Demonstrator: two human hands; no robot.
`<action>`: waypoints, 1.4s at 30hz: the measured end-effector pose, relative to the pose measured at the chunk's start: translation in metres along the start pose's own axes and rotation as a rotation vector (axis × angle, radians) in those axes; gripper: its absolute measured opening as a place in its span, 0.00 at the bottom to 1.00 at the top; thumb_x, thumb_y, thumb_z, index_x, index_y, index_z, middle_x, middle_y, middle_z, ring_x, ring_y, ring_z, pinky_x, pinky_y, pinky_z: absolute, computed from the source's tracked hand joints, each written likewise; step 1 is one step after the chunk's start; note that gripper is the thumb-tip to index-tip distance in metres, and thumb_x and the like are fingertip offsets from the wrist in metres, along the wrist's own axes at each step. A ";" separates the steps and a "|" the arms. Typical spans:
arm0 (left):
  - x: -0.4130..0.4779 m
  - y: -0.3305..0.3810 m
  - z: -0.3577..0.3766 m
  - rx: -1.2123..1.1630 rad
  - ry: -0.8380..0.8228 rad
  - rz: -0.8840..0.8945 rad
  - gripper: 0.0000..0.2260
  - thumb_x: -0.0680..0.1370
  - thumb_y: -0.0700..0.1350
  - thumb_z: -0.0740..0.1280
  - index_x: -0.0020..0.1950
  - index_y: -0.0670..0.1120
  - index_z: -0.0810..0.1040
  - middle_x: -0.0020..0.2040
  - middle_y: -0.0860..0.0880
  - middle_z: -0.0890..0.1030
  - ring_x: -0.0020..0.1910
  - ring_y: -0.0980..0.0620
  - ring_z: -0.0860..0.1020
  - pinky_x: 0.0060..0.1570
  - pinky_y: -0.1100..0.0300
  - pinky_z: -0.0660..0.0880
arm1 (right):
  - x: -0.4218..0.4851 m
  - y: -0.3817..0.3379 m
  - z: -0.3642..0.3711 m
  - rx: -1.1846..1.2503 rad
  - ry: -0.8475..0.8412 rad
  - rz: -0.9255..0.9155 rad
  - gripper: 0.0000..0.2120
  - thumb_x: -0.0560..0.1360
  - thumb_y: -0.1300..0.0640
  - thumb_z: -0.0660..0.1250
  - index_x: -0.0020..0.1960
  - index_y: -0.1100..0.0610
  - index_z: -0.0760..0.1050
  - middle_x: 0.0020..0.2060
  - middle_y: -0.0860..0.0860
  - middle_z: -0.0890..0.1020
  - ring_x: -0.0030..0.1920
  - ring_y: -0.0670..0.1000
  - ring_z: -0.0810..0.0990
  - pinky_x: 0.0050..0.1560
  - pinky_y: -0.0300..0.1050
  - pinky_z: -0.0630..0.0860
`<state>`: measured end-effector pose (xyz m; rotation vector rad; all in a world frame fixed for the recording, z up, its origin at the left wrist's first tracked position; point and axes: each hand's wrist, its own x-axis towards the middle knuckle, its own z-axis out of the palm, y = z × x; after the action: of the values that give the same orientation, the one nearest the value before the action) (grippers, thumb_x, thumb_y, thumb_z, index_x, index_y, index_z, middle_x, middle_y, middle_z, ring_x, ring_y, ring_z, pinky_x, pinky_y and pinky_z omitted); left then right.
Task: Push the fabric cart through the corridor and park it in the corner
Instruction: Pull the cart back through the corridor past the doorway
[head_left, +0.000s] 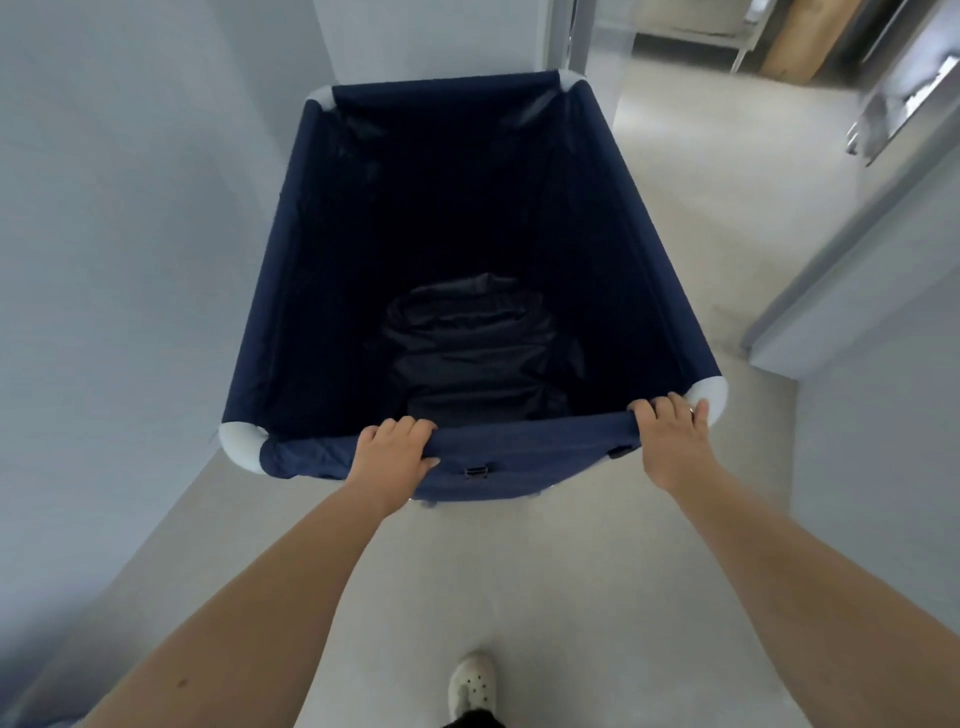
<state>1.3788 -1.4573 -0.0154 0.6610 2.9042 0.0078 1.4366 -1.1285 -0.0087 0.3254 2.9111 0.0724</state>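
A deep navy-blue fabric cart (270, 291) with white rounded corner pieces fills the middle of the view. Its far edge lies close to the wall ahead and its left side runs along the left wall. My left hand (392, 454) grips the near top rim left of centre. My right hand (670, 439) grips the same rim by the near right white corner. Dark crumpled fabric (472, 343) lies at the bottom of the cart. A small buckle (475, 472) hangs on the near outer face.
A pale wall (114, 234) stands tight along the left. Light floor (701, 208) opens to the right of the cart towards a doorway with furniture beyond. A wall corner and door frame (831, 291) jut in at the right. My white shoe (472, 680) is below.
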 end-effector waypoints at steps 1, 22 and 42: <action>-0.008 0.000 0.002 -0.009 0.004 0.016 0.17 0.77 0.55 0.60 0.63 0.51 0.68 0.55 0.50 0.75 0.53 0.48 0.72 0.52 0.55 0.65 | -0.008 0.000 0.002 0.006 -0.001 0.008 0.27 0.70 0.67 0.61 0.66 0.53 0.61 0.64 0.54 0.68 0.72 0.58 0.57 0.72 0.61 0.48; -0.185 0.060 0.041 -0.073 0.084 0.035 0.18 0.75 0.61 0.62 0.54 0.48 0.74 0.44 0.51 0.79 0.41 0.50 0.75 0.37 0.58 0.67 | -0.145 0.050 0.044 -0.008 0.022 -0.097 0.27 0.68 0.70 0.62 0.64 0.52 0.64 0.63 0.53 0.70 0.72 0.58 0.57 0.72 0.61 0.48; -0.113 0.030 0.038 0.015 0.269 -0.035 0.15 0.66 0.57 0.74 0.41 0.48 0.77 0.31 0.52 0.78 0.30 0.50 0.76 0.25 0.61 0.64 | -0.054 0.026 0.023 -0.072 0.059 -0.138 0.23 0.67 0.70 0.62 0.59 0.55 0.65 0.52 0.54 0.73 0.60 0.58 0.69 0.72 0.60 0.50</action>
<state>1.4980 -1.4804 -0.0341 0.6581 3.1756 0.0761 1.4990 -1.1146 -0.0184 0.1117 2.9712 0.1670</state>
